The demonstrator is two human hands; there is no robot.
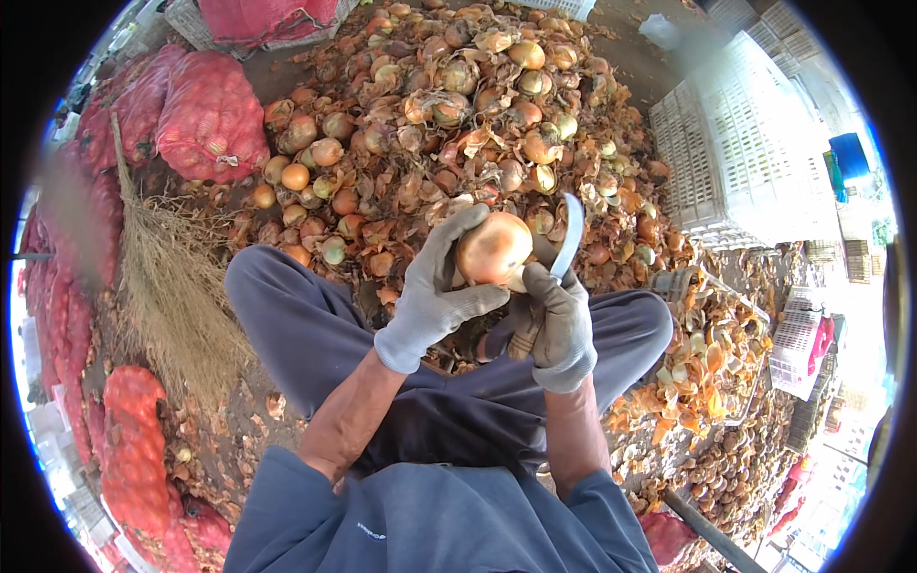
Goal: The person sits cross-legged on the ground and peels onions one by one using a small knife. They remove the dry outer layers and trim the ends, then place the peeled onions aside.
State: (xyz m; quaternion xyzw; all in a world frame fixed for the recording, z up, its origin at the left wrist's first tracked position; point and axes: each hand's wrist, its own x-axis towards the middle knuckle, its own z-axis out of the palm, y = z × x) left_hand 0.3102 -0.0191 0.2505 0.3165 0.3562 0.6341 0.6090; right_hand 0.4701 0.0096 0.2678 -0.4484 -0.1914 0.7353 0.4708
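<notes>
A large yellow-brown onion (493, 248) rests in my gloved left hand (451, 276), with the fingers behind it and the thumb along its lower edge. My right hand (555, 315), also in a grey work glove, grips a knife by its handle. The curved blade of the knife (569, 233) points up, just right of the onion. Near the onion's lower right side, my right thumb touches or nearly touches a pale end (517, 279) of it. Both hands are above my crossed legs. Beyond them spreads a large heap of onions (458, 107) with loose dry skins.
At right stand stacked white plastic crates (738, 143). A crate with onion peelings (706, 358) sits beside my right knee. A straw broom (172, 279) lies left of my left knee. Red mesh sacks of onions (208, 114) line the left side, and a pole (709, 533) lies at lower right.
</notes>
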